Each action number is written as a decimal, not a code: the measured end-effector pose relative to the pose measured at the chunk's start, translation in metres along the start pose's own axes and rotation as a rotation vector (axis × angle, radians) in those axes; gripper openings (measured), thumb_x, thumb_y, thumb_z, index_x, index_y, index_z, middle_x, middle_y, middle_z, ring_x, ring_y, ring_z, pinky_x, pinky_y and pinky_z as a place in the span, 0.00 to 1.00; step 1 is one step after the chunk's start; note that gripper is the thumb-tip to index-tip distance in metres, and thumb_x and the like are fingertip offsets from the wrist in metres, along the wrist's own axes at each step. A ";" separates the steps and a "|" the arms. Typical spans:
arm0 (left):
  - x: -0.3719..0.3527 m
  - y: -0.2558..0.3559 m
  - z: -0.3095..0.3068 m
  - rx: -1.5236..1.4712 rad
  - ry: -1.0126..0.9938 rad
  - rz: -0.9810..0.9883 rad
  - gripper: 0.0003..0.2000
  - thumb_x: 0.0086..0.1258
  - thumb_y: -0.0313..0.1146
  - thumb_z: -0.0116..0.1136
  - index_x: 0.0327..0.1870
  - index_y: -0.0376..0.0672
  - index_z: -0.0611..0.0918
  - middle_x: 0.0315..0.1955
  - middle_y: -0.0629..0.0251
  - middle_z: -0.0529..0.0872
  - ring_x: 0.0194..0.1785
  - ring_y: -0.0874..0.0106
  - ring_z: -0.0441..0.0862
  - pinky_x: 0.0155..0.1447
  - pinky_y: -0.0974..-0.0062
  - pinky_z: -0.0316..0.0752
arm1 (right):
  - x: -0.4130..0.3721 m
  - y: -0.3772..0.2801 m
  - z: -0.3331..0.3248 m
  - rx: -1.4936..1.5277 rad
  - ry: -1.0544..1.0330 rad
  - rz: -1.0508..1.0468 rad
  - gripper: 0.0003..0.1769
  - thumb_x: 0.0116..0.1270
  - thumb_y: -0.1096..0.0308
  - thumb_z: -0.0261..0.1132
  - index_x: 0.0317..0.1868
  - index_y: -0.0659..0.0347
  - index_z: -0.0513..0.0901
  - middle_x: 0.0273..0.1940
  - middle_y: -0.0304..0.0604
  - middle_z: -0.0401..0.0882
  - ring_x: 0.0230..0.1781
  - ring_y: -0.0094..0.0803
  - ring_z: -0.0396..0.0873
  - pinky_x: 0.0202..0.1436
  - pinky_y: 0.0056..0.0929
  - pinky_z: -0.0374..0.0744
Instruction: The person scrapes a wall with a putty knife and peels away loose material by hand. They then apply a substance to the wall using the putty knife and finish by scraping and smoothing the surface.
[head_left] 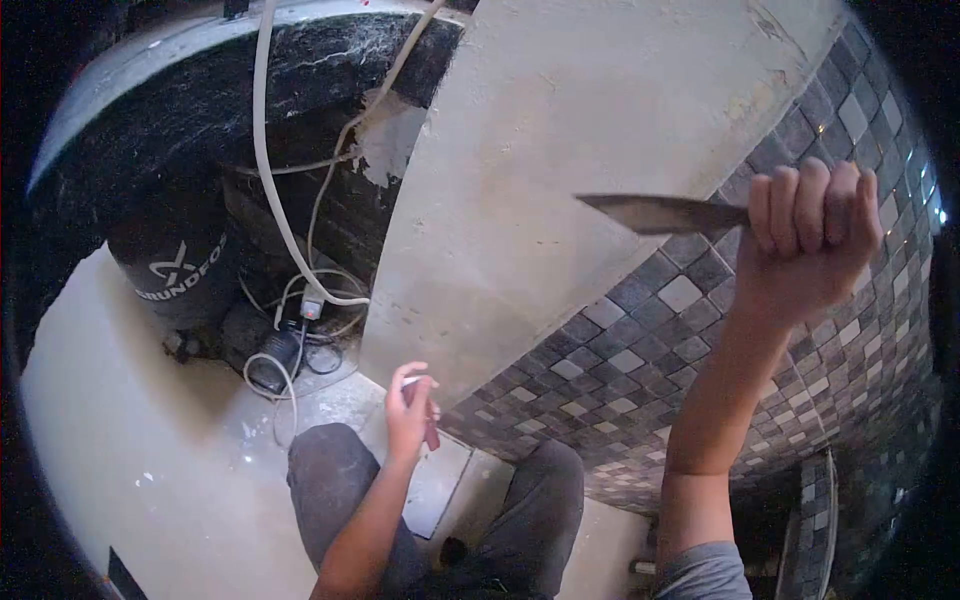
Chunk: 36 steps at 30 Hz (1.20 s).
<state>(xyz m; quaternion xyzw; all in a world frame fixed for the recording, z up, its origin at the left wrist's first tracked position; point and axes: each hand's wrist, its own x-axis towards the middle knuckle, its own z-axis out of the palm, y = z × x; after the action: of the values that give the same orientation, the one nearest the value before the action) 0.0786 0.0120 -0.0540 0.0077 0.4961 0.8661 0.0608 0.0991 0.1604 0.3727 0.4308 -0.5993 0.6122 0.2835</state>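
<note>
Floor [90, 380], smooth and off-white, spreads across the lower left of the frame. Above it, left of centre, is a black rounded tank with white GRUNDFOS lettering [178, 265]. Just to its right, pale loops of cable [268, 358] lie around a dark ribbed cylinder [275, 350], and a thick white hose [261, 120] comes down from the top edge to the right end of the loops.

At lower centre, between two knees in dark grey trousers [335, 465] and the pale plastered slab [530, 170], the left hand [407, 415] is raised with its fingers curled. A thin white stick [411, 380] sits between the fingers, and a reddish-brown object [432, 432] shows against the palm; its full shape is hidden.

The slab slants up toward the top right, bordered by a wall of small grey and white mosaic tiles [640, 345]. At upper right, the right hand [808, 215] closes its fingers around the end of a long dark flat blade [665, 214]. The blade points left, its tip appearing over the slab; whether it touches the surface cannot be told.
</note>
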 end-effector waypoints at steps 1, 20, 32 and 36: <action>0.000 0.004 -0.002 -0.070 0.051 -0.032 0.12 0.79 0.32 0.58 0.59 0.45 0.77 0.39 0.66 0.85 0.25 0.82 0.77 0.28 0.82 0.76 | 0.004 0.008 -0.002 -0.032 0.013 0.024 0.24 0.82 0.55 0.51 0.23 0.49 0.62 0.14 0.29 0.54 0.10 0.23 0.48 0.13 0.27 0.55; -0.014 0.037 -0.012 -0.317 0.205 -0.019 0.08 0.81 0.34 0.53 0.53 0.43 0.76 0.32 0.68 0.79 0.25 0.79 0.76 0.27 0.79 0.73 | 0.005 0.047 0.000 -0.337 0.183 0.019 0.22 0.75 0.62 0.62 0.21 0.51 0.65 0.14 0.30 0.56 0.11 0.19 0.52 0.14 0.26 0.53; 0.017 0.009 -0.055 -0.315 0.288 -0.030 0.08 0.79 0.35 0.56 0.51 0.44 0.77 0.35 0.69 0.78 0.26 0.79 0.75 0.29 0.80 0.73 | 0.017 0.051 0.007 -0.473 0.206 -0.077 0.22 0.76 0.62 0.63 0.22 0.52 0.67 0.15 0.31 0.62 0.10 0.21 0.60 0.12 0.26 0.60; 0.025 0.010 -0.062 -0.325 0.345 -0.040 0.09 0.79 0.36 0.55 0.52 0.44 0.77 0.36 0.69 0.78 0.27 0.79 0.76 0.30 0.79 0.73 | 0.014 0.034 0.000 -0.389 0.145 -0.086 0.23 0.76 0.61 0.62 0.21 0.52 0.67 0.15 0.31 0.60 0.10 0.21 0.58 0.12 0.26 0.58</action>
<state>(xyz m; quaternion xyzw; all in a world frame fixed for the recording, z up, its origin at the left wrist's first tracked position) 0.0486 -0.0436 -0.0779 -0.1602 0.3531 0.9218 -0.0075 0.0632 0.1534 0.3686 0.3478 -0.6653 0.5019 0.4295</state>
